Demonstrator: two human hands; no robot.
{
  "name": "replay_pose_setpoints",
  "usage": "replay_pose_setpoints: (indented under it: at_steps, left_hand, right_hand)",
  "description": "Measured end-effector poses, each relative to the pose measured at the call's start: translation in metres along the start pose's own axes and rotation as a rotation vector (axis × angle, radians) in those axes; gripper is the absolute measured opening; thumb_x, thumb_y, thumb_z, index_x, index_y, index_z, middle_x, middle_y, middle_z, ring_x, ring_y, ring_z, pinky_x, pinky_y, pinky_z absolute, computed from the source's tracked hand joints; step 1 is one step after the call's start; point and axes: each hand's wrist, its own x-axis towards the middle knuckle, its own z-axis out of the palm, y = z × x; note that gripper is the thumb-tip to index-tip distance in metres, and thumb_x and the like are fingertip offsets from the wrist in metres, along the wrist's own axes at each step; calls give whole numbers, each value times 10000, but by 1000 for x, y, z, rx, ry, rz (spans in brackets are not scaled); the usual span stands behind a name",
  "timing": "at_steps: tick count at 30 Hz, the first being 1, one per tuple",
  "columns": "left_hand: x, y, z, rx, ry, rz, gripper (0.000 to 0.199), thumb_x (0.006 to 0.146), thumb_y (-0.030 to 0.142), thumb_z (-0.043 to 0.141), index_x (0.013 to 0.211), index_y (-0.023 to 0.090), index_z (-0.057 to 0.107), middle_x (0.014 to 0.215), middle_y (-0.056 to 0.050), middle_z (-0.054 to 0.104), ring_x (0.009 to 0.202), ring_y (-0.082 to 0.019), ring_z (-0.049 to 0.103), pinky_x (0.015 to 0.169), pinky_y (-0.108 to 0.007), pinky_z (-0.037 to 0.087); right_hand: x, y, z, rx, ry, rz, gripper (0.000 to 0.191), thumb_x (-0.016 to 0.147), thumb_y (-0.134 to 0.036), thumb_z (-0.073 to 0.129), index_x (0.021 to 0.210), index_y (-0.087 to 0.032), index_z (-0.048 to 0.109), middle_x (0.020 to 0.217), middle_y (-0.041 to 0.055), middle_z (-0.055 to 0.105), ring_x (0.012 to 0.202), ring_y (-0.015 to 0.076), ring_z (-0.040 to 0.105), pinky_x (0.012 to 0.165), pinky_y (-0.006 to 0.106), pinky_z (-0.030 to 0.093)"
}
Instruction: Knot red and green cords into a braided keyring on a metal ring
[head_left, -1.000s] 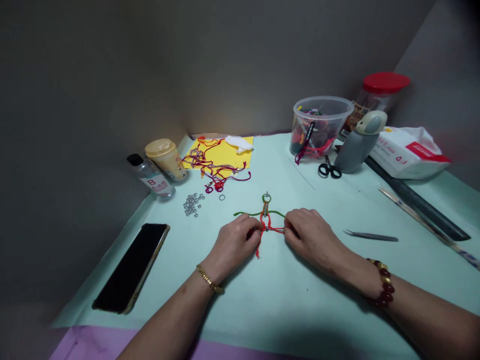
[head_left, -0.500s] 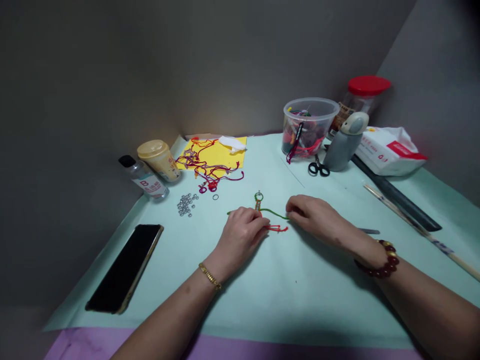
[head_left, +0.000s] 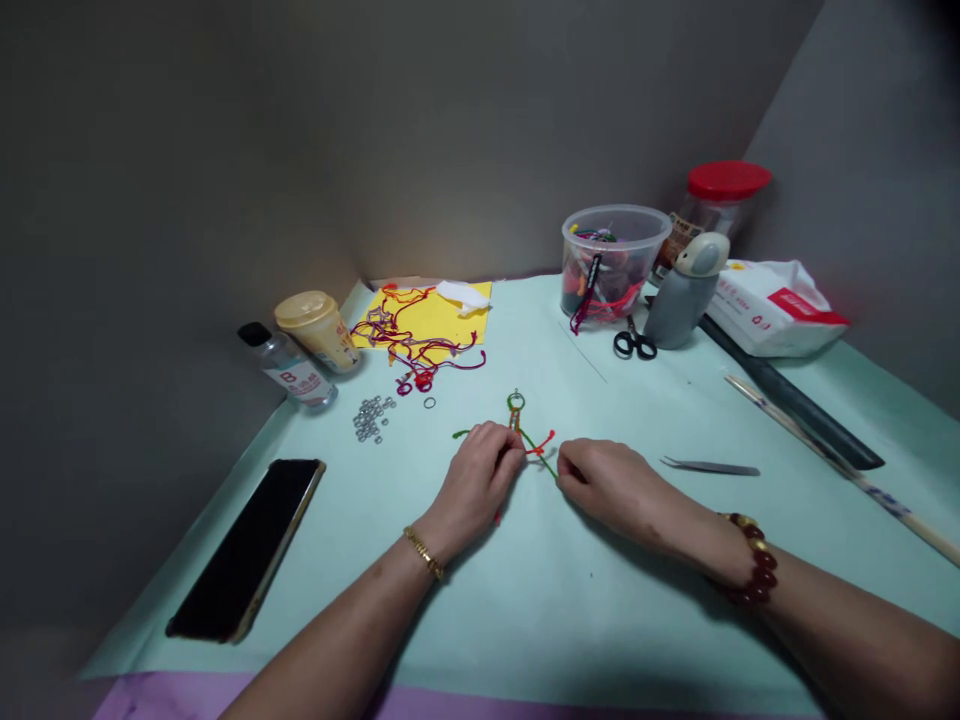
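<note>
A small knotted cord piece (head_left: pixel 514 418) lies mid-table, with a green-wrapped ring (head_left: pixel 516 401) at its far end. My left hand (head_left: pixel 484 468) is closed on its near end, hiding part of the cords. Red cord ends (head_left: pixel 546 444) stick out to the right of those fingers, and a green end (head_left: pixel 460 434) shows on the left. My right hand (head_left: pixel 600 482) pinches the green cord (head_left: pixel 546 466), which runs taut and slanting from the knotted piece. Grey tweezers (head_left: pixel 711 467) lie beyond my right wrist.
Left of the cords are silvery beads (head_left: pixel 370 418), a loose ring (head_left: pixel 430 403), a phone (head_left: pixel 247 550) and two bottles, one clear (head_left: pixel 300 375). Cords lie over yellow paper (head_left: pixel 465 325). Farther right stand a plastic tub (head_left: pixel 615 240), scissors (head_left: pixel 634 345), a grey bird-shaped container (head_left: pixel 682 305) and sticks (head_left: pixel 795 400).
My right hand has come nearer and slightly left, drawing the green cord down at a slant. The red ends now point up and right. The tweezers are uncovered.
</note>
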Motion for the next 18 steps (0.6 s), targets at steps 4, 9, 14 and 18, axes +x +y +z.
replay_pose_setpoints:
  at_steps: [4, 9, 14, 18]
  left_hand:
    - [0, 4, 2, 10, -13, 6, 128, 953, 202, 451, 858, 195, 537, 868, -27, 578, 839, -180, 512, 794, -323, 413]
    - [-4, 7, -1, -37, 15, 42, 97, 941, 184, 473, 918, 190, 567, 934, -42, 594, 898, -179, 537, 822, -319, 423]
    - [-13, 7, -11, 100, 75, 84, 146, 949, 283, 504, 872, 194, 590, 852, -30, 617, 845, -184, 539, 812, -347, 396]
    - [-18, 13, -11, 318, -60, 142, 308, 820, 449, 680, 733, 184, 548, 766, -13, 600, 779, -193, 517, 789, -372, 367]
  right_hand:
    - [-6, -14, 19, 95, 100, -44, 141, 847, -135, 479, 734, -186, 546, 689, 19, 616, 588, 140, 480, 577, 281, 309]
    - [-9, -22, 25, 387, 240, -352, 181, 906, -131, 447, 851, -181, 612, 841, 35, 660, 771, 147, 580, 724, 263, 418]
    - [-2, -12, 7, 501, 516, -185, 139, 893, -151, 509, 829, -182, 628, 755, 2, 653, 666, 117, 565, 667, 236, 416]
    - [9, -1, 7, 486, 483, -106, 148, 874, -136, 510, 793, -180, 626, 750, 3, 642, 671, 125, 559, 664, 247, 408]
